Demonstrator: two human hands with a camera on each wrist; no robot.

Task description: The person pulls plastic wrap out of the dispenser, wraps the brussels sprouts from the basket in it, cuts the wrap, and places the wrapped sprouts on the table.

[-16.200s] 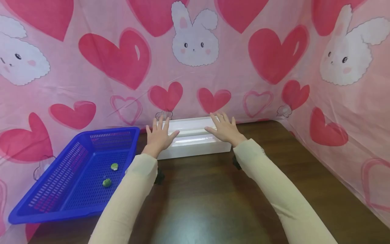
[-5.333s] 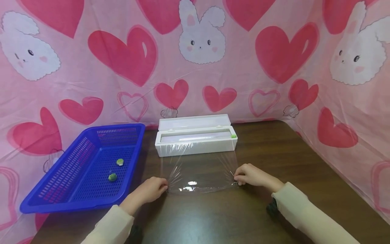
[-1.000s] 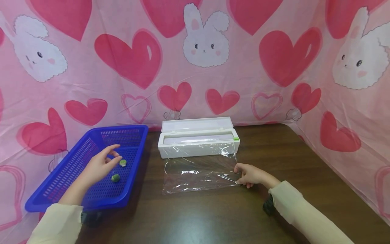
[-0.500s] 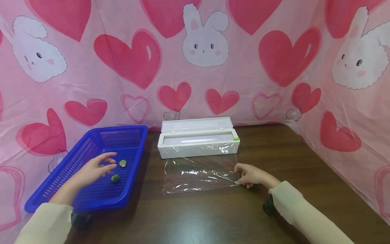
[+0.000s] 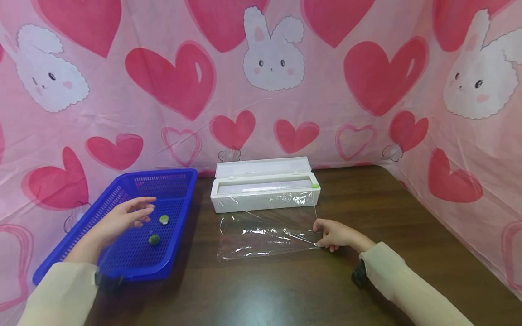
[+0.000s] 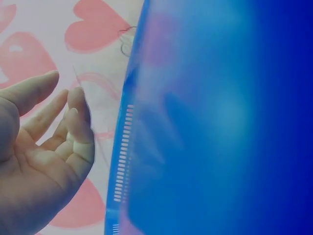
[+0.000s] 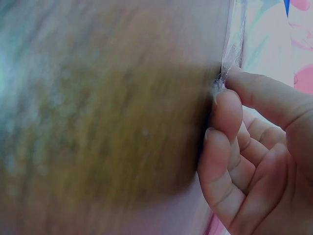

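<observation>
My right hand pinches the near right corner of a sheet of cling film between thumb and finger; the right wrist view shows the gathered film at the fingertips. The sheet runs out from a white cling film dispenser box, its lid raised at the back and a green piece at the right end. Over the blue basket hovers my left hand, holding nothing, fingers loosely bent. To its right, two small green sprouts lie on the basket floor.
A dark wooden table bears everything. Behind it and along the right side hangs a pink sheet with hearts and rabbits. The basket's raised perforated walls stand left of the box.
Earlier both hands pinched the film's near edge. My left hand has let go and moved over the basket, lately shifting slightly. My right hand keeps its hold.
</observation>
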